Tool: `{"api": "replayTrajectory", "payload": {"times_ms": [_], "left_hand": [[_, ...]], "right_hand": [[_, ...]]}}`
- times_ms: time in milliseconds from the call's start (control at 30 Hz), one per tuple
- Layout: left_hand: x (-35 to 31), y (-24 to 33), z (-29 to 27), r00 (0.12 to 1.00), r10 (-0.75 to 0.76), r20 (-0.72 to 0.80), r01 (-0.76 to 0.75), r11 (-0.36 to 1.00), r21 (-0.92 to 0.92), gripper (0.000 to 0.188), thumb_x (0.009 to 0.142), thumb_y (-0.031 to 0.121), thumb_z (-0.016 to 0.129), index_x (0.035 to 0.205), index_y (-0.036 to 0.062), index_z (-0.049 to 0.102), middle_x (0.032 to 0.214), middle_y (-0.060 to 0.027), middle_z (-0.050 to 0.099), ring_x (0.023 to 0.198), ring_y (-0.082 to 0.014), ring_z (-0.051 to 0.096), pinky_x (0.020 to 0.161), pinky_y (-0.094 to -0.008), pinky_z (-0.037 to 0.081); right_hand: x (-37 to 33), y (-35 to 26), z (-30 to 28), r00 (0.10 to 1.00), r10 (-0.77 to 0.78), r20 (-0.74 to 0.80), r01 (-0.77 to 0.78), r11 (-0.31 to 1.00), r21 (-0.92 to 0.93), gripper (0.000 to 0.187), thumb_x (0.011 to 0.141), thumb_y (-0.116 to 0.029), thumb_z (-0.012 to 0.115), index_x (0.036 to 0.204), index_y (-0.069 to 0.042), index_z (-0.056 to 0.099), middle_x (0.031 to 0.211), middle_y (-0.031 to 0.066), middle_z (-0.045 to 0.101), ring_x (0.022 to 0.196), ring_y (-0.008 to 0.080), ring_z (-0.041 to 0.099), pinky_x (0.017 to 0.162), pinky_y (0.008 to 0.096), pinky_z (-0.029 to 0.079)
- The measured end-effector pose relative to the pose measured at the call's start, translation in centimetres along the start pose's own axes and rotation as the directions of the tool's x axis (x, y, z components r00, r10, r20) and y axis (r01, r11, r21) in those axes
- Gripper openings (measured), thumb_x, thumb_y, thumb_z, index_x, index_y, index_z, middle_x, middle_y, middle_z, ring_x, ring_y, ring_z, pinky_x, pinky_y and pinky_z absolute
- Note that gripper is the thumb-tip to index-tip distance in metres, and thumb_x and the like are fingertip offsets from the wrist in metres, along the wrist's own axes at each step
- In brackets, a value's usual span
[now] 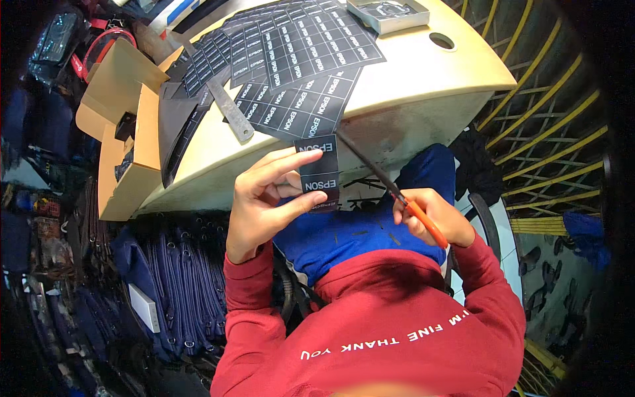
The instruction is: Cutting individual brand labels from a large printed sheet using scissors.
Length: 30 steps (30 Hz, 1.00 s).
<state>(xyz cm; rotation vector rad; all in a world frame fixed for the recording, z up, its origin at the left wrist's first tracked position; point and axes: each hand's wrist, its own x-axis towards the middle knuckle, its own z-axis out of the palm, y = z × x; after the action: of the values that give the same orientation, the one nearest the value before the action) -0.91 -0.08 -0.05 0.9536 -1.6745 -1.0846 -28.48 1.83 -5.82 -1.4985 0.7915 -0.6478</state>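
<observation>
My left hand (pixel 261 195) pinches a short black strip (pixel 319 167) with white-printed labels between thumb and fingers, just off the near edge of the table. My right hand (pixel 440 215) is closed around the orange handles of a pair of scissors (pixel 370 164). The dark blades point up and to the left, their tip close to the upper right of the strip. Whether the blades touch the strip I cannot tell. Beyond the strip, several black sheets (pixel 317 49) of the same printed labels overlap on the table. A metal ruler (pixel 230 109) lies beside them.
The pale table (pixel 430 73) has a round hole and a shallow grey box (pixel 389 14) at the back. An open cardboard box (pixel 126 175) stands on the left. Dark blue bags (pixel 178 284) are piled at lower left. A yellow-barred metal gate (pixel 542 119) runs along the right.
</observation>
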Motion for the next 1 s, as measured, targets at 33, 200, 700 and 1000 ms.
{"api": "replayTrajectory", "payload": {"times_ms": [33, 200, 700, 1000], "left_hand": [[0.0, 0.0, -0.1, 1.0, 0.0, -0.004, 0.0, 1.0, -0.002, 0.056, 0.06, -0.012, 0.074, 0.113, -0.0035, 0.06, 0.108, -0.0081, 0.057, 0.089, -0.0102, 0.057, 0.075, -0.0212, 0.045], [-0.3, -0.2, -0.9, 0.998, 0.038, 0.047, -0.038, 0.999, -0.009, 0.056, 0.065, -0.012, 0.074, 0.117, -0.0014, 0.058, 0.111, -0.007, 0.052, 0.075, -0.0038, 0.052, 0.067, -0.0181, 0.05], [-0.8, -0.3, -1.6, 0.966, -0.021, 0.258, 0.019, 1.0, 0.008, 0.056, 0.064, -0.006, 0.077, 0.117, 0.0005, 0.06, 0.1, -0.0066, 0.057, 0.072, -0.0006, 0.048, 0.059, -0.0138, 0.041], [-0.6, -0.5, -1.4, 0.937, -0.055, 0.345, 0.072, 0.997, -0.036, 0.054, 0.065, -0.008, 0.074, 0.116, 0.0009, 0.061, 0.106, -0.0083, 0.057, 0.067, -0.001, 0.048, 0.06, -0.0142, 0.044]], "right_hand": [[0.0, -0.4, -0.1, 0.998, 0.035, 0.047, -0.034, 0.999, -0.027, 0.035, 0.083, -0.035, 0.061, 0.075, -0.002, 0.051, 0.066, 0.0011, 0.051, 0.06, 0.0097, 0.047, 0.056, 0.0262, 0.041], [0.0, -0.4, -0.5, 0.981, 0.093, 0.171, -0.063, 0.982, -0.176, 0.04, 0.079, -0.04, 0.065, 0.081, -0.002, 0.052, 0.067, 0.0027, 0.051, 0.06, 0.0116, 0.048, 0.056, 0.0274, 0.041], [1.1, -4.0, -1.5, 0.911, 0.164, 0.378, -0.03, 0.941, -0.336, 0.04, 0.079, -0.039, 0.058, 0.084, 0.0, 0.051, 0.062, 0.0096, 0.051, 0.055, 0.021, 0.048, 0.053, 0.0344, 0.039], [1.2, -3.5, -1.3, 0.915, 0.222, 0.336, -0.079, 0.917, -0.39, 0.08, 0.071, -0.08, 0.042, 0.079, -0.001, 0.056, 0.055, 0.0066, 0.049, 0.049, 0.0203, 0.05, 0.047, 0.0342, 0.038]]}}
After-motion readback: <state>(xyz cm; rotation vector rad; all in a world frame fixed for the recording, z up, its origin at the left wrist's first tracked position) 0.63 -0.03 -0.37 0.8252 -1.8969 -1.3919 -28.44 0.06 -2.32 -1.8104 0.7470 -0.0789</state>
